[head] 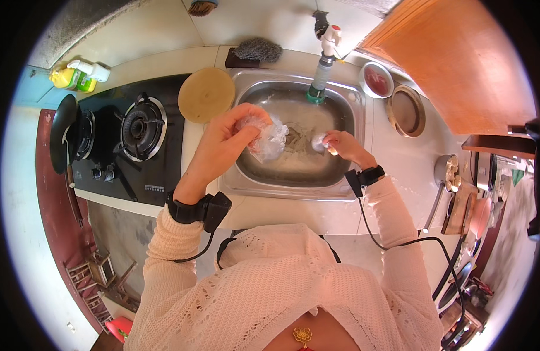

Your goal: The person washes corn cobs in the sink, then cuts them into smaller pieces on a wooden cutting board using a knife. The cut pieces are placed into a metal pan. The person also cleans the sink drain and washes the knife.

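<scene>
My left hand (pixel 233 130) grips a crumpled clear plastic bag (pixel 272 139) over the left part of the stainless steel sink (pixel 292 193). Whether anything lies inside the bag cannot be made out. Above the sink's right side, my right hand (pixel 346 147) pinches a small, pale, translucent bundle (pixel 319 142) that looks like thin plastic. Shallow cloudy water with dark sediment (pixel 296 136) shows at the bottom of the basin, between the hands. A faucet (pixel 324 66) with a flexible spout and green tip (pixel 315 96) reaches over the back rim.
Left of the sink are a round yellowish board (pixel 207 95) and a black gas cooktop (pixel 169 131) with a wok (pixel 63 134). A grey scouring pad (pixel 257 50) rests behind. At right stand a white bowl (pixel 376 80), a round brown dish (pixel 406 112) and a long-handled pot (pixel 445 169).
</scene>
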`<state>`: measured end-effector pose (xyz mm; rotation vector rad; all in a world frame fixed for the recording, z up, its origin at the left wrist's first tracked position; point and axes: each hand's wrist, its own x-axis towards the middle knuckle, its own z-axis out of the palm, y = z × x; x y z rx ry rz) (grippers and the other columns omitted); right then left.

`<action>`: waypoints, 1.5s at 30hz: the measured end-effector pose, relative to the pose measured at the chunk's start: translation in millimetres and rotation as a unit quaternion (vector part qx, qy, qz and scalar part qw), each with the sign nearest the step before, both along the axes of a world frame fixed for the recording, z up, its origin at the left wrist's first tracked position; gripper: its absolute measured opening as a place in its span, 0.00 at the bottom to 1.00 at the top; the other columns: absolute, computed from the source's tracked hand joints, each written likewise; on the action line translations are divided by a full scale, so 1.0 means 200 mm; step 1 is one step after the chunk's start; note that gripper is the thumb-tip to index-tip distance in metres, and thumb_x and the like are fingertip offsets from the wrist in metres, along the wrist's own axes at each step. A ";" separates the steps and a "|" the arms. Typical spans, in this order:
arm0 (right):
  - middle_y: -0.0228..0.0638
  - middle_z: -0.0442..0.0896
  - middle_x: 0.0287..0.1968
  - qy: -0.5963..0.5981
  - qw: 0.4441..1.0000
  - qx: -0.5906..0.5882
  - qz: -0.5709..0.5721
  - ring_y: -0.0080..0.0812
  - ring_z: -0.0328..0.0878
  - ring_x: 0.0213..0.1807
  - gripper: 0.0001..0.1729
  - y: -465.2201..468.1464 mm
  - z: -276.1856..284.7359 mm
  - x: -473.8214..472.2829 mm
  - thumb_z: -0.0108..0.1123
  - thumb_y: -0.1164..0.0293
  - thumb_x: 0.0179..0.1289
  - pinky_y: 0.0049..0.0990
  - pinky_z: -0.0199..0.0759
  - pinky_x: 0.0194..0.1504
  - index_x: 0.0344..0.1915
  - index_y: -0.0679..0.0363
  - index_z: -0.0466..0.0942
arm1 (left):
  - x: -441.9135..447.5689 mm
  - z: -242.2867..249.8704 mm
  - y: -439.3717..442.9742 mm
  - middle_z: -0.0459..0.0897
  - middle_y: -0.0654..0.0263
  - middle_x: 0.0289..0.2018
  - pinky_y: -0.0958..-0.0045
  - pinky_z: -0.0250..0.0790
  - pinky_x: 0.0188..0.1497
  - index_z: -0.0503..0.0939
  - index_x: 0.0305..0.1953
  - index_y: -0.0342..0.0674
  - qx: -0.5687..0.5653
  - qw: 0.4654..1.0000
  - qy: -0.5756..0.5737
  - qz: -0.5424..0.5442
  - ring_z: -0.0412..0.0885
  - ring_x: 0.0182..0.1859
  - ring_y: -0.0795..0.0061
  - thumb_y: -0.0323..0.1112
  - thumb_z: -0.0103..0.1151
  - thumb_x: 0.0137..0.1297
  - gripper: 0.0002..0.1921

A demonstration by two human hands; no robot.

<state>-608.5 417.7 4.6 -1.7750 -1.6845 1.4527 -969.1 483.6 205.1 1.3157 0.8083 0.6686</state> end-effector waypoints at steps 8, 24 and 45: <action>0.50 0.78 0.61 -0.110 0.986 0.094 -0.084 0.43 0.81 0.56 0.14 -0.04 0.01 0.05 0.56 0.80 0.62 0.32 0.75 0.53 0.47 0.67 0.83 | 0.04 -0.02 -0.02 0.79 0.73 0.31 0.81 0.66 0.36 0.80 0.45 0.36 0.001 1.000 0.002 -0.004 0.72 0.32 0.87 0.25 0.51 0.69 0.08; 0.48 0.73 0.66 0.007 0.954 0.069 -0.293 0.36 0.80 0.56 0.19 0.21 0.02 0.29 0.55 0.78 0.63 0.27 0.74 0.53 0.54 0.72 0.79 | 0.02 -0.14 0.05 0.79 0.72 0.34 0.81 0.67 0.39 0.79 0.47 0.34 -0.025 0.999 0.023 -0.007 0.73 0.36 0.86 0.26 0.51 0.68 0.10; 0.62 0.62 0.71 -0.228 0.933 0.221 -0.167 0.59 0.63 0.70 0.34 0.22 -0.11 0.30 0.50 0.87 0.54 0.42 0.63 0.68 0.64 0.61 0.71 | 0.06 -0.16 0.07 0.78 0.73 0.32 0.81 0.68 0.38 0.80 0.46 0.37 -0.015 0.997 0.067 -0.031 0.73 0.34 0.86 0.26 0.51 0.68 0.09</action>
